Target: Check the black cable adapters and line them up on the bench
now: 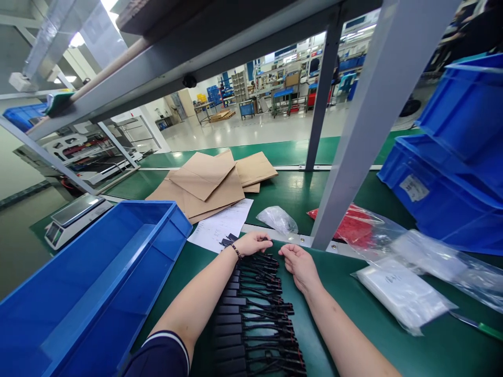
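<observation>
A long row of black cable parts with small boxes and connector plugs (255, 314) lies on the green bench mat (353, 324), running from the near edge away from me. My left hand (253, 242) rests at the far end of the row, fingers curled over the last pieces. My right hand (299, 264) lies just right of the row's far end, fingers bent and thumb tucked, touching the mat beside the plugs. A dark bead bracelet is on my left wrist.
A large blue bin (90, 293) stands at my left, a scale (73, 217) behind it. Brown paper bags (212, 180) and a printed sheet (223, 225) lie farther back. A grey frame post (365, 131) rises ahead. Plastic bags (401, 293) and stacked blue bins (451, 173) sit right.
</observation>
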Available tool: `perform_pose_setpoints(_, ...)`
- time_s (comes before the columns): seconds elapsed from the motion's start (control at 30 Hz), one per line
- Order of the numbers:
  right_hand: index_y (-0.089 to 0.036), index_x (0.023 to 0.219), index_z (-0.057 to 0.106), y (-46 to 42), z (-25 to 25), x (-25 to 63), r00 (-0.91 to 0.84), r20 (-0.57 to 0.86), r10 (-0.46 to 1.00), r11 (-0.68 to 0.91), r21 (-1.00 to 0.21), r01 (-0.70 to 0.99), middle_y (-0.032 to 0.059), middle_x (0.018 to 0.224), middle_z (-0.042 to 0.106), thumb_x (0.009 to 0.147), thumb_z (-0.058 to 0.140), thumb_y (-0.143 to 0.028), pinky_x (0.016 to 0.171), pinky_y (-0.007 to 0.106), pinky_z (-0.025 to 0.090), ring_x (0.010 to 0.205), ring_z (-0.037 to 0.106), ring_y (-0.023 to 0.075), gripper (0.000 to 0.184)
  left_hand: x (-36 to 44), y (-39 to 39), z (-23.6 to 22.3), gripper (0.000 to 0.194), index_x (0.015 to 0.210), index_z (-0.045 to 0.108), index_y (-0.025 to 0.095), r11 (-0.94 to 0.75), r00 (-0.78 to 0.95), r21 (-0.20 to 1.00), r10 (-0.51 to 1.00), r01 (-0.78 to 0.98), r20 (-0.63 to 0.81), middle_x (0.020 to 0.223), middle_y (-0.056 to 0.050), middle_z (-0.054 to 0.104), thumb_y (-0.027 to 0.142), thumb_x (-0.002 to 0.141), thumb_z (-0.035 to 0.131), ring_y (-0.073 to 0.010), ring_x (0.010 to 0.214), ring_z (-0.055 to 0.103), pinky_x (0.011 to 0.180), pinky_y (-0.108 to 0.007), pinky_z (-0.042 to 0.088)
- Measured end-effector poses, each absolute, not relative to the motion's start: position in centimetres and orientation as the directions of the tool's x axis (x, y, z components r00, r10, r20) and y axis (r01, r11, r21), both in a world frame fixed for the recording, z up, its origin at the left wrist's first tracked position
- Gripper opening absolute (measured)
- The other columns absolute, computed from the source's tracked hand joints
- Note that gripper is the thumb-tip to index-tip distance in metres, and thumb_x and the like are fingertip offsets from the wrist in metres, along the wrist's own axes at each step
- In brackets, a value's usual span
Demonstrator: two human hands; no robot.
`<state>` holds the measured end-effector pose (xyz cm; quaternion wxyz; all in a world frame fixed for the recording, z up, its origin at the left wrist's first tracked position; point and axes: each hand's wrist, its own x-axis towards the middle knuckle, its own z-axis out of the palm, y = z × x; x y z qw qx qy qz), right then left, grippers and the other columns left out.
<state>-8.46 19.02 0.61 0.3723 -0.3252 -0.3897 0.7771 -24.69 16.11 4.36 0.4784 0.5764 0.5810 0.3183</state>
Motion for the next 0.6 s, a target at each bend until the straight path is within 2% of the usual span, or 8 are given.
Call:
perform_pose_setpoints(0.1, -0.016, 0.061, 0.051, 18.9, 0.7, -8.4, -0.506, -0.204, 0.838, -0.397, -0.864, -0.31, -0.0116, 0.037, 0.026, 0.06, 0.066, -0.035, 0.032, 0.016, 0.008, 0.033, 0.014, 0.0005, 0.025, -23.8, 16.0, 3.8, 0.029, 0.079, 0.054, 0.011, 0.117, 0.117, 0.924, 0.979, 0.365, -0.17, 0.056, 0.003, 0.051, 0.038, 0.072, 0.048, -0.0025, 0.04, 0.032, 0.041, -0.017, 0.024)
perform_pose_setpoints(0.23, -0.016, 0.061, 0.05, 18.7, 0.7, -8.5, -0.499, -0.189, 0.845, -0.37, -0.882, -0.293, -0.0113, 0.038, 0.026, 0.061, 0.065, -0.037, 0.033, 0.017, 0.008, 0.033, 0.015, 0.001, 0.025, -23.1, 15.9, 3.7, 0.03, 0.088, 0.054, 0.012, 0.07, 0.13, 0.923, 0.983, 0.379, -0.128, 0.055, 0.004, 0.051, 0.038, 0.075, 0.045, -0.0047, 0.046, 0.039, 0.05, -0.018, 0.032)
perform_pose_setpoints(0.4, -0.016, 0.062, 0.05, 18.7, 0.8, -8.6, -0.481, -0.173, 0.86, -0.336, -0.901, -0.276, -0.011, 0.038, 0.026, 0.063, 0.063, -0.037, 0.033, 0.017, 0.008, 0.033, 0.015, 0.0013, 0.024, -22.9, 15.7, 4.1, 0.025, 0.074, 0.056, 0.013, 0.015, 0.149, 0.895, 0.985, 0.446, -0.091, 0.055, 0.003, 0.051, 0.035, 0.076, 0.045, -0.0065, 0.053, 0.043, 0.06, -0.019, 0.036)
perform_pose_setpoints(0.6, -0.017, 0.061, 0.05, 18.5, 0.8, -8.6, -0.471, -0.145, 0.87, -0.291, -0.923, -0.253, -0.0105, 0.039, 0.026, 0.063, 0.063, -0.039, 0.034, 0.017, 0.009, 0.034, 0.016, 0.0017, 0.026, -22.9, 15.4, 3.9, 0.025, 0.073, 0.055, 0.013, 0.013, 0.126, 0.86, 0.988, 0.51, -0.089, 0.051, 0.005, 0.046, 0.035, 0.077, 0.043, -0.0064, 0.048, 0.04, 0.051, -0.018, 0.032)
